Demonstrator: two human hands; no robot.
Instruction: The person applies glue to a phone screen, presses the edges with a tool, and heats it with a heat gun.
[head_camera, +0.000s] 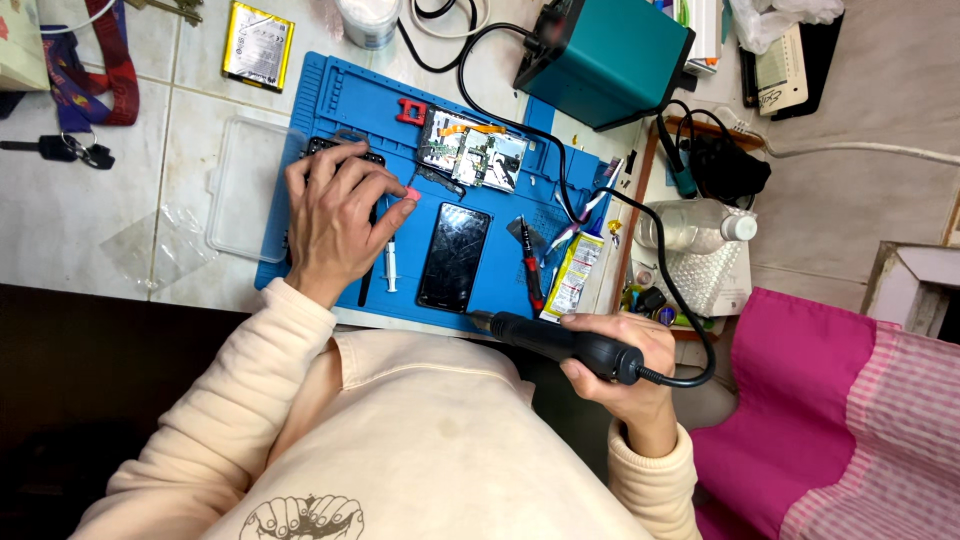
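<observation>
Fingers of right hand (625, 365) wrapping black handpiece (560, 343), lying crosswise, nozzle pointing left

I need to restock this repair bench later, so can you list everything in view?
work mat: one, blue, on the tiled table
phone: one, black, mid-mat
circuit boards: a cluster, upper mat
syringe: one, white, beside the phone
station box: one, teal, top
plastic bottle: one, clear, right
keys: one bunch, far left
left hand: on the mat, fingers pinching a small pink piece
right hand: gripping a black corded handpiece
</observation>
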